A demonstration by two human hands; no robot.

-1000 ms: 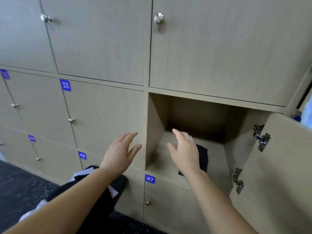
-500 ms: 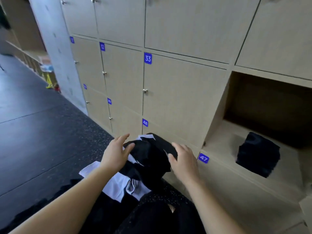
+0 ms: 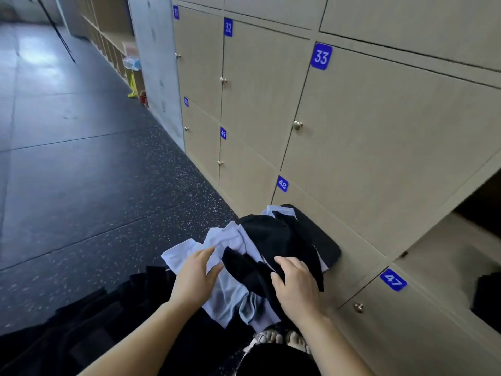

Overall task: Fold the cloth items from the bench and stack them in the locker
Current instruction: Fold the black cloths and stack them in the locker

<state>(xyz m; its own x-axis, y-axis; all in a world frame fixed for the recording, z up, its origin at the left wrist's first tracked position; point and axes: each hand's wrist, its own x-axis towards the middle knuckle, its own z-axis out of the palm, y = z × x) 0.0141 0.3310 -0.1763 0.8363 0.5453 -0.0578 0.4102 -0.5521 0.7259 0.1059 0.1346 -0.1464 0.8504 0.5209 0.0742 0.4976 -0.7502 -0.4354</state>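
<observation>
At 6 o'clock, beside the beige wooden lockers (image 3: 379, 131), a crumpled white cloth (image 3: 227, 240) and a crumpled black cloth (image 3: 271, 234) lie tangled on one black round-cornered bench (image 3: 326, 246). The left hand (image 3: 196, 275) lies flat on the white cloth, and the right hand (image 3: 296, 286) clutches the black one. At 3 o'clock, one folded black cloth (image 3: 488, 291) sits in the open locker (image 3: 447, 245). Of the seven blue number labels (image 3: 321, 57), those legible read 32, 33, 47, 48 and 49.

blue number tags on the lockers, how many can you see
7. Upper row: 31, 32, 33. Lower row: one too blurred to read, 49, 48, 47. Others may be out of frame.
</observation>
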